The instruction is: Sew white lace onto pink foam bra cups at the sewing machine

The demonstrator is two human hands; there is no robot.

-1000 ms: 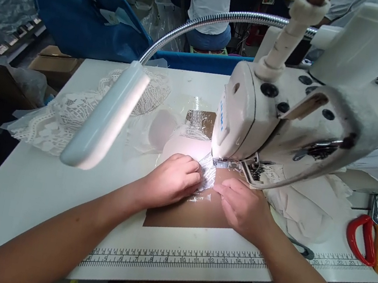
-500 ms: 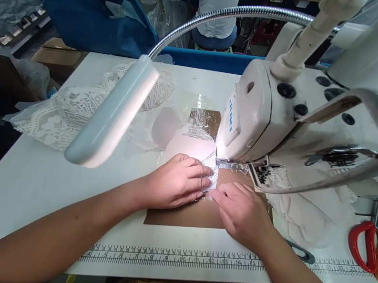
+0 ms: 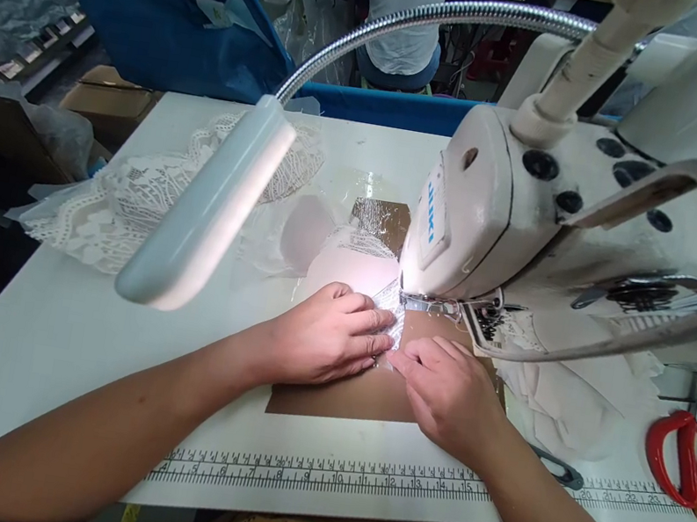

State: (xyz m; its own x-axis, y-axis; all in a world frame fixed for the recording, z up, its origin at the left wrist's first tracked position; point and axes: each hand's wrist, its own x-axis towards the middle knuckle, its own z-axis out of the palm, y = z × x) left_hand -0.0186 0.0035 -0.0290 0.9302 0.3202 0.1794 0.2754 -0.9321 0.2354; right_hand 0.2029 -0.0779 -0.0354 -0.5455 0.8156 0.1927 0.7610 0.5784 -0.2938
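My left hand (image 3: 333, 334) lies flat with its fingers stretched over a pale pink cup-shaped fabric piece (image 3: 347, 270) that has white lace (image 3: 393, 306) along its right edge. Thumb and index finger of my right hand (image 3: 450, 394) are closed at the lower tip of that lace; the pinch itself is partly hidden. Just beyond my fingertips, the lace edge runs under the presser foot (image 3: 420, 303) of a white sewing machine (image 3: 463, 218). Beneath both hands is a brown plate (image 3: 332, 396) on the white table.
A lamp (image 3: 206, 210) on a bendable metal neck hangs over the left side. White lace pieces (image 3: 121, 201) are heaped at the left. Pale fabric (image 3: 572, 401), a dark thread snipper (image 3: 560, 468) and red-and-orange-handled scissors (image 3: 677, 454) lie right. Another person (image 3: 403, 12) sits beyond the table.
The view has shifted slightly, so the machine appears a little further right. Both hands keep nearly the same place on the fabric, the left fingertips marginally further right.
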